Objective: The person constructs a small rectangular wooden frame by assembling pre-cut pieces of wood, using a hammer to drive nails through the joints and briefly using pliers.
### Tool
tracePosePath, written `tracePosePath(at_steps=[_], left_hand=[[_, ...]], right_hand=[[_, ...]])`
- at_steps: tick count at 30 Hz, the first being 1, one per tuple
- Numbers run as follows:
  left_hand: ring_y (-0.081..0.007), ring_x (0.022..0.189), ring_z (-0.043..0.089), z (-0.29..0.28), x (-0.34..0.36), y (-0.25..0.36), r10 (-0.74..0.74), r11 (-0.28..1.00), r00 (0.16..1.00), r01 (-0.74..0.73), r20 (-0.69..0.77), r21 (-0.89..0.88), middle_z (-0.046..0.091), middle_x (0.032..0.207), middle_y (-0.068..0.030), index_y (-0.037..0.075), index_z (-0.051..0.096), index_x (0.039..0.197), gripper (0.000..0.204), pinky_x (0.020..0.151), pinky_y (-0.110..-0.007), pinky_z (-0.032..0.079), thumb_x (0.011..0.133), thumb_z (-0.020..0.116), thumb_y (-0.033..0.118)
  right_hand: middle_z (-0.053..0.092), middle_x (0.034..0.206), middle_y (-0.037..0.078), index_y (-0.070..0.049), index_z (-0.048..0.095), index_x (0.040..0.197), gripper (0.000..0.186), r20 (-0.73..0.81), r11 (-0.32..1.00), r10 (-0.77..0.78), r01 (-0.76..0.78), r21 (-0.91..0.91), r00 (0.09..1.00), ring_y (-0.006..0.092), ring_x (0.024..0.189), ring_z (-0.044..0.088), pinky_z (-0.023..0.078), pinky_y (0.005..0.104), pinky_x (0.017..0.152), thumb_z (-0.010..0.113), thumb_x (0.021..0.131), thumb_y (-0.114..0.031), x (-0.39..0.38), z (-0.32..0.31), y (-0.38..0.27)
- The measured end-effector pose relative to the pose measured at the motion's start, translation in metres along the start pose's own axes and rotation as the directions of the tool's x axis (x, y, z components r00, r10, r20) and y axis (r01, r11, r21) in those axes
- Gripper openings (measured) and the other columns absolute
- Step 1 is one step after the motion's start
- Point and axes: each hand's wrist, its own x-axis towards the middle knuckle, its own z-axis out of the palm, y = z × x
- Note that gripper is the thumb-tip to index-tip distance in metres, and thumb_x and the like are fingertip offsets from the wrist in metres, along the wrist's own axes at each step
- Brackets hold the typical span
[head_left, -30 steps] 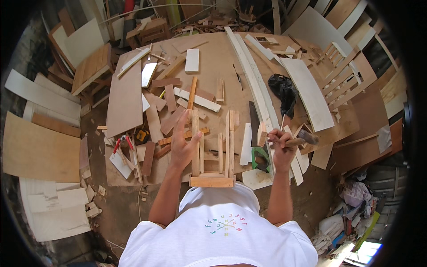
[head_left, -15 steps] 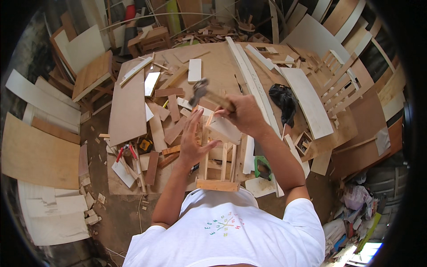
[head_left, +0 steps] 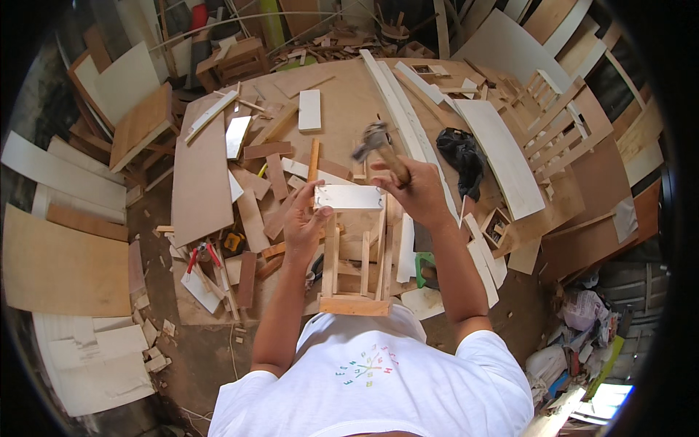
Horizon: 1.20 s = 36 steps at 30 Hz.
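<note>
My right hand (head_left: 416, 191) is wrapped round the wooden handle of a hammer (head_left: 393, 162), its metal head up and to the left, slightly blurred. The fingertips of that hand come close to the right end of a small white board (head_left: 349, 197); whether they touch it I cannot tell. My left hand (head_left: 301, 218) grips the board's left end, thumb on the near side. Small dark marks show near both ends of the board. Beneath and nearer to me is a narrow wooden frame (head_left: 355, 306) of slats, its near rail against my shirt.
Offcuts cover the worktable (head_left: 342, 95). Red-handled pliers (head_left: 202, 256) and a yellow-and-black tape measure (head_left: 233, 242) lie left, a green-handled tool (head_left: 424, 269) right of the frame. Farther right are a black plastic bag (head_left: 462, 160) and a long white board (head_left: 499, 156).
The small white board has turned from a slant to lie level across the frame. My left hand, fingers spread before, now grips its end. The hammer has moved right.
</note>
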Motion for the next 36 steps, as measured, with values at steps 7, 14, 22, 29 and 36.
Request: tracePosePath(at_steps=[7,14,22,29,36], left_hand=[[-0.0204,0.137,0.053,0.022,0.004,-0.010,-0.063,0.989,0.996,0.071,0.063,-0.133,0.057,0.151,-0.0113,0.001,0.053,0.150,0.065,0.116,-0.036,0.042,0.095,0.081,0.024],[-0.0225,0.143,0.049,0.031,0.015,-0.009,0.008,1.000,0.997,-0.006,0.080,-0.021,0.050,0.159,-0.0121,0.001,0.056,0.148,0.062,0.119,-0.038,0.038,0.098,0.076,0.032],[-0.0231,0.145,0.047,0.023,0.028,-0.005,-0.041,0.998,0.985,0.034,0.165,0.044,0.049,0.159,-0.0136,-0.002,0.059,0.144,0.060,0.119,-0.037,0.040,0.094,0.080,0.025],[-0.0217,0.132,0.059,0.004,0.054,0.010,-0.203,0.968,0.925,0.141,0.322,0.206,0.060,0.147,-0.0105,-0.001,0.066,0.137,0.061,0.116,-0.036,0.045,0.083,0.088,0.014],[-0.0207,0.131,0.061,0.007,0.060,0.015,-0.253,0.963,0.909,0.202,0.331,0.180,0.065,0.139,-0.0081,0.002,0.068,0.136,0.063,0.117,-0.037,0.045,0.079,0.090,0.015]], right_hand=[[0.061,0.079,0.001,-0.006,0.069,0.108,0.054,0.023,0.960,0.023,-0.028,0.279,0.999,0.0088,0.067,0.050,0.045,0.0291,0.060,0.101,0.067,-0.020,-0.031,0.003,0.056],[0.049,0.073,0.000,-0.009,0.075,0.126,0.063,-0.024,0.977,0.001,0.004,0.215,1.000,0.0119,0.064,0.045,0.043,0.0291,0.061,0.099,0.068,-0.017,-0.033,0.016,0.064],[0.036,0.071,-0.003,-0.004,0.074,0.122,0.052,-0.014,0.938,0.048,-0.040,0.345,0.999,0.0085,0.064,0.044,0.037,0.0269,0.057,0.094,0.074,-0.008,-0.021,0.000,0.064],[0.055,0.085,0.002,-0.002,0.065,0.111,0.045,-0.034,0.906,0.044,-0.026,0.422,0.998,0.0093,0.081,0.055,0.047,0.0283,0.067,0.092,0.075,-0.004,-0.028,0.012,0.090],[0.061,0.087,0.001,-0.002,0.065,0.112,0.046,-0.061,0.947,0.083,-0.059,0.315,0.995,0.0086,0.075,0.052,0.045,0.0280,0.066,0.092,0.076,-0.006,-0.037,0.004,0.087]])
